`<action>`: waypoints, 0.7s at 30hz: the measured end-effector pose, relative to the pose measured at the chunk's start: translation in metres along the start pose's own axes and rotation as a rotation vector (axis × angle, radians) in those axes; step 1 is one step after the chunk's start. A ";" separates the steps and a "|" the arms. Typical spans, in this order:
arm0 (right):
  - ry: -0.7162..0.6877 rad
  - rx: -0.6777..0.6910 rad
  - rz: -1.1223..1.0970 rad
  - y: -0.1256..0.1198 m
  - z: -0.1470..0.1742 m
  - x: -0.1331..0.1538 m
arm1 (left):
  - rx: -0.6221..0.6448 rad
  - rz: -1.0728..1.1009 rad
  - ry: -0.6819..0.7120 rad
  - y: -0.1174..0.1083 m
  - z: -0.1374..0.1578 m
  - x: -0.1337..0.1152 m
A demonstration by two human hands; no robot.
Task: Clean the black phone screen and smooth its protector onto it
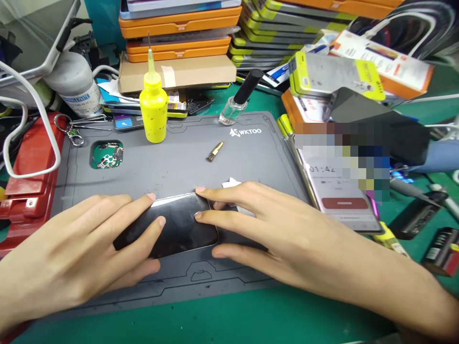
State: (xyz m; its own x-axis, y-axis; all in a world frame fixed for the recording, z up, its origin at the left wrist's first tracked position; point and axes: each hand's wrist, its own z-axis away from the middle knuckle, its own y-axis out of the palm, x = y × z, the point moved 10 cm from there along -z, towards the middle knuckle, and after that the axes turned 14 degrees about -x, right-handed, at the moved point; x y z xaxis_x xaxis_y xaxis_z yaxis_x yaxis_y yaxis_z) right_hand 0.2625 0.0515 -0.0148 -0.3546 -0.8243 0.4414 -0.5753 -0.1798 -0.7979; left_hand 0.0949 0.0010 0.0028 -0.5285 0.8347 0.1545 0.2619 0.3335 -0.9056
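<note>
Both the left hand (82,248) and right hand (276,220) are reaching in palm-down, fingers kinda spread, some tips touching the black phone (181,229) on the gray mat (172,167).

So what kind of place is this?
Probably an electronics repair bench, likely for phones: a dark phone-like slab lies on a gray work mat, a recess in the mat holds small parts, and a yellow needle-tipped bottle stands behind.
</note>
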 end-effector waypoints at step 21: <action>0.187 -0.032 -0.095 -0.004 0.004 -0.017 | 0.012 0.030 -0.022 0.002 0.005 0.003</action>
State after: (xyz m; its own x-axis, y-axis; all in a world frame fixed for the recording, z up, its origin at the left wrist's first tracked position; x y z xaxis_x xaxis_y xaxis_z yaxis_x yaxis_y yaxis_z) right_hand 0.2733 0.0643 -0.0208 -0.4266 -0.6895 0.5853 -0.6348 -0.2327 -0.7368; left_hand 0.0901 0.0018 -0.0001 -0.5383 0.8344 0.1185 0.2684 0.3030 -0.9144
